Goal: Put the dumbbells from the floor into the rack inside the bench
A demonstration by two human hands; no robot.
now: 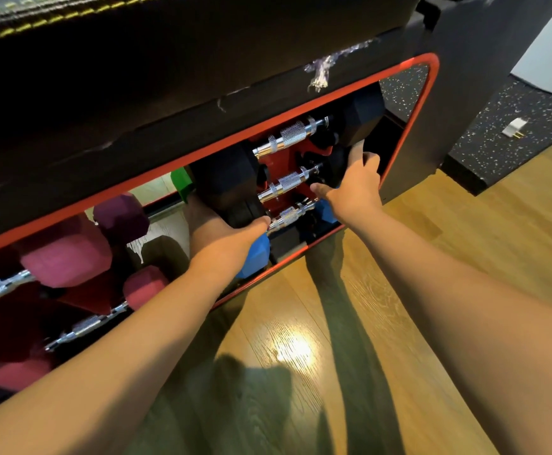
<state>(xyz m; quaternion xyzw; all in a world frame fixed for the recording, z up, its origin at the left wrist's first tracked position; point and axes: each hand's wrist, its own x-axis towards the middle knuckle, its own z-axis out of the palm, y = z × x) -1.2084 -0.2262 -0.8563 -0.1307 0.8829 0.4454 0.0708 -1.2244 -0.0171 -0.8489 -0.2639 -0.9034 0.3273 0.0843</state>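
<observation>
The black bench [169, 93] has a red-edged opening [430, 93] with a red rack [281, 165] inside. A black dumbbell [287, 182] with a chrome knurled handle lies in the rack's middle row. My left hand [222, 238] grips its left head from below. My right hand [355, 185] holds its right head. Above it rests a larger black dumbbell [296, 134]. Below it sits a blue dumbbell [256, 254] with a chrome handle.
Pink and purple dumbbells [67, 257] fill the left side of the rack, and a green head [182, 183] shows behind. Wooden floor [300, 356] lies under my arms. A speckled black mat [511, 136] with a small plug [514, 128] lies at right.
</observation>
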